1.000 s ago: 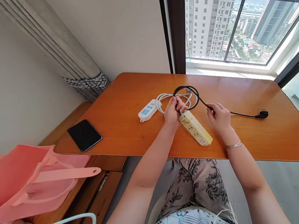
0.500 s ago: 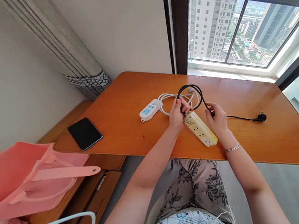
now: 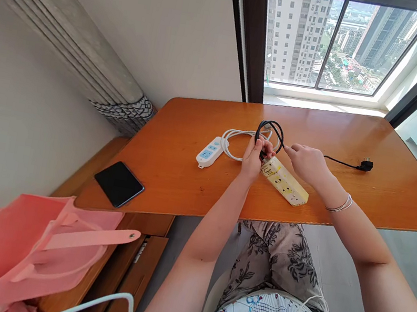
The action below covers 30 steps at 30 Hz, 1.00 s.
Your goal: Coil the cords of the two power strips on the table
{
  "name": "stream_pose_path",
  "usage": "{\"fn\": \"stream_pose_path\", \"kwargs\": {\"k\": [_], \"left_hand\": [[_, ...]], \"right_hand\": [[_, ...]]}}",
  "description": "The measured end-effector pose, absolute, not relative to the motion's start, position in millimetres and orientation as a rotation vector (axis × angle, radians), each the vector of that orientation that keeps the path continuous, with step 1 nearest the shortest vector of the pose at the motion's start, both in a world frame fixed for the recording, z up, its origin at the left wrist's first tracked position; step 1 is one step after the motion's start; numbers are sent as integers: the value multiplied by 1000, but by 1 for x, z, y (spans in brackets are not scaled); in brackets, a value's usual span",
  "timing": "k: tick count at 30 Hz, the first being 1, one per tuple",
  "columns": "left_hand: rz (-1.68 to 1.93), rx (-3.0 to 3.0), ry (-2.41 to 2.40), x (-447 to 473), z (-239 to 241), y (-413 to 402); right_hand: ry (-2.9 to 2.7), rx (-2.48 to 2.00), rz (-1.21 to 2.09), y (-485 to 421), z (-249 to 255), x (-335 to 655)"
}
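A black power cord (image 3: pixel 281 131) is looped into a coil, and my left hand (image 3: pixel 255 157) is closed on the base of that coil. Beside those fingers, the cord's end meets a yellowed power strip (image 3: pixel 285 181) that slants over the table near its front edge. My right hand (image 3: pixel 306 163) pinches the cord at the right of the coil, palm down. From under this hand the cord runs right to a black plug (image 3: pixel 366 165) lying on the wood. Behind my left hand lies a white power strip (image 3: pixel 210 152) with blue sockets and its own coiled white cord (image 3: pixel 235 133).
A dark tablet (image 3: pixel 119 184) lies at the left end of the brown wooden table (image 3: pixel 172 182). Lower left, a pink bag (image 3: pixel 52 252) stands against the table's side. A window (image 3: pixel 342 45) is behind the table, and a tied grey curtain (image 3: pixel 72 37) hangs at the left.
My right hand has moved right, drawing the cord, and the black coil looks smaller and tighter. My left hand and the yellowed strip have shifted slightly right.
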<state>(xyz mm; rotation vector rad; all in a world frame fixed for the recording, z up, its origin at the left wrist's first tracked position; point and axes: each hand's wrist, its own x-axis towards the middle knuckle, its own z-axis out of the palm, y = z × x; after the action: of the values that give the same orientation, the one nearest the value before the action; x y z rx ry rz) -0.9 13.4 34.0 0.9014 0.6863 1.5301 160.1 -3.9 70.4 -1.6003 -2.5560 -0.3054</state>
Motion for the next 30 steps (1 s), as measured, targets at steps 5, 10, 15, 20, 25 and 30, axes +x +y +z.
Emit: {"fn": "stream_pose_path", "kwargs": {"k": [5, 10, 15, 20, 25, 30], "left_hand": [[1460, 880, 579, -2, 30, 16], [1561, 809, 536, -3, 25, 22], [1632, 775, 558, -4, 25, 26], [1630, 749, 544, -2, 25, 24], [1628, 673, 557, 1, 25, 22], [1638, 619, 555, -1, 25, 24]], "right_hand": [[-2814, -1490, -363, -7, 95, 158], [-2805, -1475, -220, -7, 87, 165], [-2641, -1471, -86, -7, 55, 195], [-2554, -1590, -97, -9, 30, 240], [-2480, -1671, -270, -9, 20, 269], [-2388, -1654, -297, -3, 12, 280]]}}
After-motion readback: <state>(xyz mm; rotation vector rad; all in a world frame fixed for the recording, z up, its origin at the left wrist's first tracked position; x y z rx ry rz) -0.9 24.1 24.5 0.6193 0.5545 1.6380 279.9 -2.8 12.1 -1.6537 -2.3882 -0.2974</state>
